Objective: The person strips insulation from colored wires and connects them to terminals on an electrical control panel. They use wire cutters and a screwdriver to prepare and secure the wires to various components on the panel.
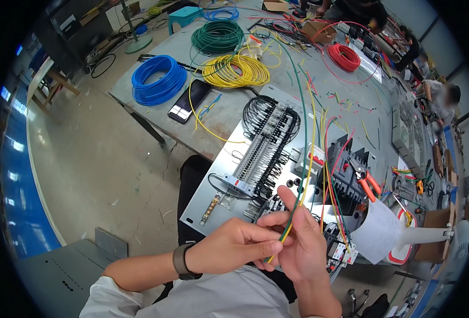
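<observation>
My left hand point(242, 241), with a watch point(184, 262) on its wrist, pinches a green wire point(296, 204) and a yellow wire point(304, 192) near their lower ends. Close beside it, my right hand point(304, 241) grips the same pair between thumb and fingers. Both wires run up and away over the metal mounting plate point(200, 212). On that plate sit a row of terminal blocks point(249, 159) with looped black wires, a small red-and-white breaker point(315, 155) and dark large breakers point(346, 164). More red, yellow and green wires rise from small breakers point(342, 252) right of my hands.
Wire coils lie across the far table point(133, 90): blue point(152, 79), green point(217, 36), yellow point(234, 70), red point(344, 56). A phone point(189, 100) rests near its left edge. Orange-handled pliers point(368, 185) lie over the large breakers, near a paper sheet point(378, 233). Other people work at the far side.
</observation>
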The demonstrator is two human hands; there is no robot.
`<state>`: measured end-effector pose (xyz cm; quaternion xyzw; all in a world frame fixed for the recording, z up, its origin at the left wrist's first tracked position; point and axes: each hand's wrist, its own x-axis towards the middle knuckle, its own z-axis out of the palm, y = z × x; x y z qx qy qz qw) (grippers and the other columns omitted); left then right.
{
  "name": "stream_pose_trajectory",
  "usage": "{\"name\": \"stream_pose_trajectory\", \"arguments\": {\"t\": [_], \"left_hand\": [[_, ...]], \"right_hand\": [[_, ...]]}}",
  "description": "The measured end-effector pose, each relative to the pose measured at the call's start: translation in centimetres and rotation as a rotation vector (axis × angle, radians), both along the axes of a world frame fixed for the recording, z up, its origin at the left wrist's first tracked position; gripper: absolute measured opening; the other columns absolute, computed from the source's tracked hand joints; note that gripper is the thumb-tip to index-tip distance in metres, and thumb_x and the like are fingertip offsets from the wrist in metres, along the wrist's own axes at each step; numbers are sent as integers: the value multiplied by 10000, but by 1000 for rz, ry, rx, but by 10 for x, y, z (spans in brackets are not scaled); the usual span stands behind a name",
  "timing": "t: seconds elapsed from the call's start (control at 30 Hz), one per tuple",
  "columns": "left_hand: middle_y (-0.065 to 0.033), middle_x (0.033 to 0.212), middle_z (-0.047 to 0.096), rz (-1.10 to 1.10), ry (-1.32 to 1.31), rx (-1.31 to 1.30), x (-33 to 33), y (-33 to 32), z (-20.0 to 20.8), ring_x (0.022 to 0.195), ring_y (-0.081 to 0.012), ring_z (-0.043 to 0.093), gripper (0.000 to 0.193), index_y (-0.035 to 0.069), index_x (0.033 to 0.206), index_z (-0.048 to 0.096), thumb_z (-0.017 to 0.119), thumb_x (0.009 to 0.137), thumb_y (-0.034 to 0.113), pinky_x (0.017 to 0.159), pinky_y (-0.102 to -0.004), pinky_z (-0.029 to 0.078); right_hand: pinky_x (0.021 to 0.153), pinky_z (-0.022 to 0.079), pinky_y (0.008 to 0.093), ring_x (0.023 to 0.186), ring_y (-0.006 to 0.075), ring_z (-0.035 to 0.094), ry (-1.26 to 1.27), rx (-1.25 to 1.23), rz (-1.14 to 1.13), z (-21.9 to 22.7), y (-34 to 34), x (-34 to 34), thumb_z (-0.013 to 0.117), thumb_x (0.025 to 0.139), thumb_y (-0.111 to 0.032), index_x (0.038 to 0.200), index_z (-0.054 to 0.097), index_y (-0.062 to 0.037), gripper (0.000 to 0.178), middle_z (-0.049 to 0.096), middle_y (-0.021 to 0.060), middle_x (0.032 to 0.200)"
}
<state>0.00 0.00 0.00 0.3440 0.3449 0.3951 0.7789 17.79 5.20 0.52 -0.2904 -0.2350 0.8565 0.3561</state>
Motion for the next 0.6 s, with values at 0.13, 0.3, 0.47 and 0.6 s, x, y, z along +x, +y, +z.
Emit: {"name": "stream_pose_trajectory", "arguments": {"t": [0.13,0.3,0.47,0.6], "left_hand": [[-46,898,700,46,-30,-67,4,-2,3,776,-84,665,305,-22,1172,718,635,1037,238,714,-246,586],[-38,869,702,87,0,-56,8,-11,-9,738,-82,658,279,-34,1099,722,651,1029,226,676,-240,559],[-29,848,689,138,26,-63,14,-20,-15,748,-78,635,240,-26,971,700,633,1039,193,676,-238,523],[-17,839,670,149,1,-87,15,-26,-18,757,-71,612,227,-15,958,688,611,1050,178,693,-240,509]], "right_hand": [[820,581,350,971,247,700,63,91,16,-5,3,4,451,1107,-293,1512,377,32,525,714,187,1076],[880,552,364,973,214,661,10,152,51,-7,6,7,489,1096,-284,1446,439,79,507,688,118,917],[870,545,333,950,185,632,-24,142,110,-8,5,8,502,1092,-294,1376,474,112,496,636,65,831],[666,561,303,926,194,618,-13,136,135,-6,2,6,489,1096,-302,1388,449,125,519,599,70,800]]}}
